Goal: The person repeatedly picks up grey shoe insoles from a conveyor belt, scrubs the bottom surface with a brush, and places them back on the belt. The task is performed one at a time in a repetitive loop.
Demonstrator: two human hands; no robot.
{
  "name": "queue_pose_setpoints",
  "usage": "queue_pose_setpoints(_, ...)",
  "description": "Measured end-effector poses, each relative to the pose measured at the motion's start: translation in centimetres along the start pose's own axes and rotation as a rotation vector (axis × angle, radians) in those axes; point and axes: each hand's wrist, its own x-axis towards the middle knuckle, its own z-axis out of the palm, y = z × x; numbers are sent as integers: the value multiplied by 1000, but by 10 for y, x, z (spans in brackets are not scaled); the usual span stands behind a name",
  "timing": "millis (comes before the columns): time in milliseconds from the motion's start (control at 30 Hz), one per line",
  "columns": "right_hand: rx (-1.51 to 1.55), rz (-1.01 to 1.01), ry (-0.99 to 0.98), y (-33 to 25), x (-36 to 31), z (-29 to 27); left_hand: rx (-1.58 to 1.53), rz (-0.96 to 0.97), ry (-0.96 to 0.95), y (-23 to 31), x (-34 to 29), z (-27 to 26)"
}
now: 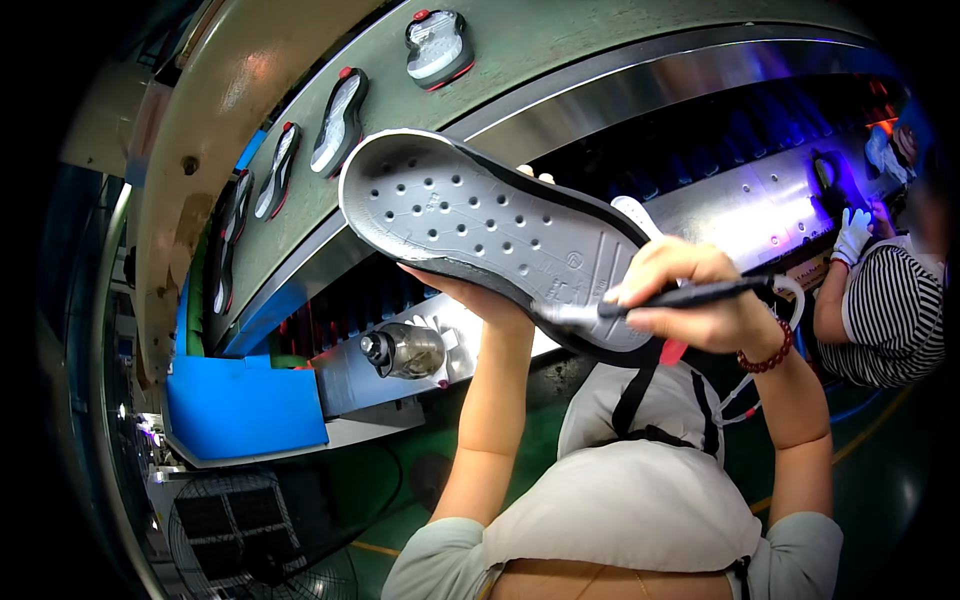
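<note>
A grey shoe sole [470, 215] with a black rim and rows of small holes is held up in front of me, its hollow inner face towards me. My left hand [475, 295] grips it from underneath by the edge, most of the fingers hidden behind it. My right hand [690, 295] is closed round the black handle of a brush [700, 294]. The pale bristles touch the inner face of the sole near its right end. A light hose runs from the handle's back end. A red tip [673, 351] shows just below the right hand.
Several soles lie on the green conveyor belt [385, 95], which curves along the far left. A metal canister [408, 350] stands on the steel shelf beside a blue box [245, 405]. A floor fan [235, 530] is at lower left. At right a gloved co-worker [875, 310] works.
</note>
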Motion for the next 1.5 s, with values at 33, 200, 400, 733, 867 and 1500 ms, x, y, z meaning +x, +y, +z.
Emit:
queue_pose_setpoints(33,-7,-24,-58,0,-3,2,-20,-48,-83,3,-1,6)
queue_pose_setpoints(200,93,17,41,3,-9,-16,73,57,112,0,6,2)
queue_pose_setpoints(400,375,78,-116,6,-27,-20,31,-20,33,9,9,3)
queue_pose_setpoints(733,485,175,-49,6,-50,-28,140,-55,84,10,11,2)
queue_pose_setpoints(867,37,178,38,11,-55,-21,191,-79,96,10,9,6)
queue_pose_setpoints(1500,335,176,290,3,-50,16,-193,-321,-33,-22,-70,9)
